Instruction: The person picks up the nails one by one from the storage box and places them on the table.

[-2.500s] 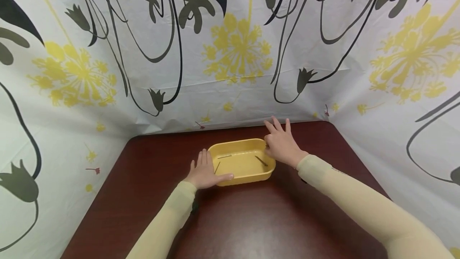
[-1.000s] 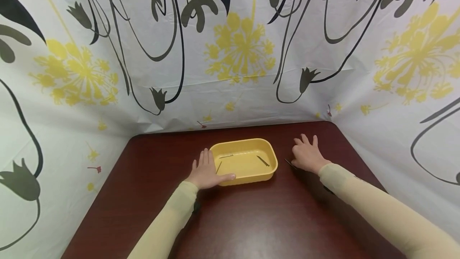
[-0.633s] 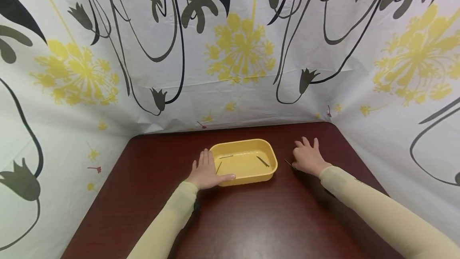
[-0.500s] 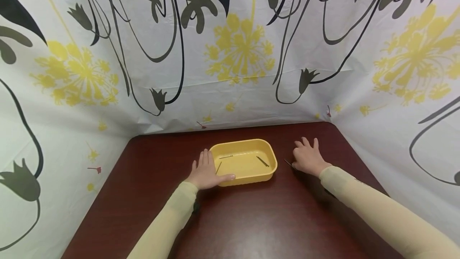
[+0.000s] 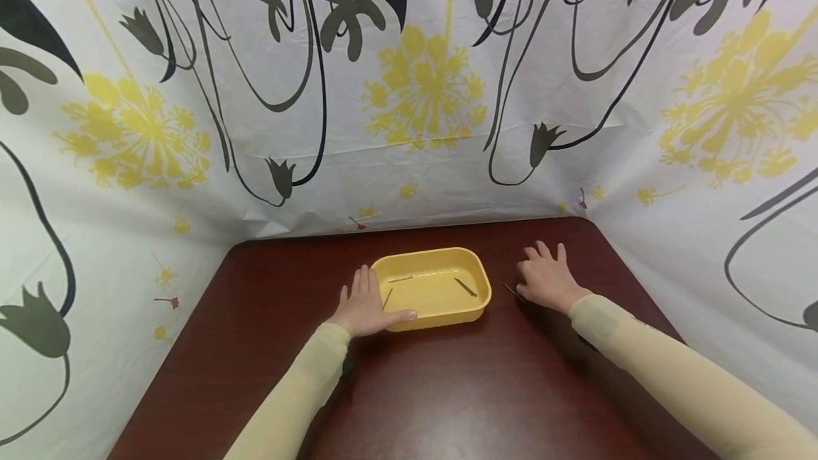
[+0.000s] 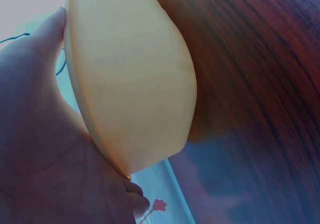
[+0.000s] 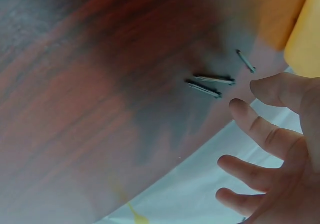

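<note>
A yellow plastic tray [image 5: 441, 319] stands on the dark table with several thin nails inside; one dark nail [image 5: 465, 287] lies toward its right end. My left hand [image 5: 363, 307] rests on the tray's left end, fingers straight, the thumb along the near rim. In the left wrist view that hand lies against the rim of the tray [image 6: 135, 78]. To the right of the tray, my right hand [image 5: 546, 279] hovers low with its fingers spread and nothing between them. Just beyond its thumb and index finger lie three nails [image 7: 215, 79] on the table, seen in the right wrist view.
The glossy reddish-brown table [image 5: 434, 389] has rounded far corners. A white curtain [image 5: 396, 190] with flower prints hangs right behind the table and along both sides.
My right hand has moved from the tray's right end to the nails on its right, then stayed nearly still there. My left hand has kept its place on the tray.
</note>
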A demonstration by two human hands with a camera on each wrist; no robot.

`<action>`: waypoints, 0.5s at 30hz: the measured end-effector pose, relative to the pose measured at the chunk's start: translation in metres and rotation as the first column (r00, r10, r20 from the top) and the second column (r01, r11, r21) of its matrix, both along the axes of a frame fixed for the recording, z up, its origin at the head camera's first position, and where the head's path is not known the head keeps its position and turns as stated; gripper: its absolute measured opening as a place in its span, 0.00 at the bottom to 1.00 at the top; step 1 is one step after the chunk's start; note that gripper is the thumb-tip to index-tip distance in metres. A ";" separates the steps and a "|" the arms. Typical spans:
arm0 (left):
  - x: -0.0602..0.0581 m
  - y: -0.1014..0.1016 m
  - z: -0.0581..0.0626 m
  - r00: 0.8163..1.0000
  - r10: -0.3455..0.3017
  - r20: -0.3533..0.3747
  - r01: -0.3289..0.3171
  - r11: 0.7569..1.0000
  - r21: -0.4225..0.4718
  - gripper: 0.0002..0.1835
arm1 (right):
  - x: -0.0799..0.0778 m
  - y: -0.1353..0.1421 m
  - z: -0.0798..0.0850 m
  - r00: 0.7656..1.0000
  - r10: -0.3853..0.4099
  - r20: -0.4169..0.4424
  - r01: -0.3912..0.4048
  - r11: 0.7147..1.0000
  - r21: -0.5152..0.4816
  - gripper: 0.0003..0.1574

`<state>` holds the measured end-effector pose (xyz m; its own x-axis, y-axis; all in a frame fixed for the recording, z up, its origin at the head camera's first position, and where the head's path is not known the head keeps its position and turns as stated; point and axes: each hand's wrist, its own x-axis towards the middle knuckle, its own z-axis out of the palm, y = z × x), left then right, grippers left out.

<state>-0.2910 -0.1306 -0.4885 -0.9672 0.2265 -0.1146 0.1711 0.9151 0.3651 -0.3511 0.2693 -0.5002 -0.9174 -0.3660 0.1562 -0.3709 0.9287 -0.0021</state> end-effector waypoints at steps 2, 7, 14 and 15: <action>0.001 0.000 0.001 1.000 0.000 -0.003 0.000 1.000 -0.003 0.74 | 0.000 -0.002 0.004 1.000 0.000 -0.005 0.000 1.000 -0.016 0.13; 0.002 0.000 0.003 1.000 -0.003 -0.004 0.003 1.000 0.000 0.74 | 0.000 -0.007 0.017 0.999 0.009 -0.039 -0.011 0.999 -0.052 0.15; 0.002 0.000 0.002 1.000 -0.006 0.011 0.006 1.000 -0.008 0.74 | -0.002 -0.020 0.033 0.998 0.028 -0.059 -0.034 0.995 -0.099 0.14; 0.001 0.000 0.002 1.000 -0.006 0.010 0.006 1.000 -0.008 0.74 | -0.002 -0.022 0.035 0.998 0.029 -0.057 -0.035 0.993 -0.109 0.14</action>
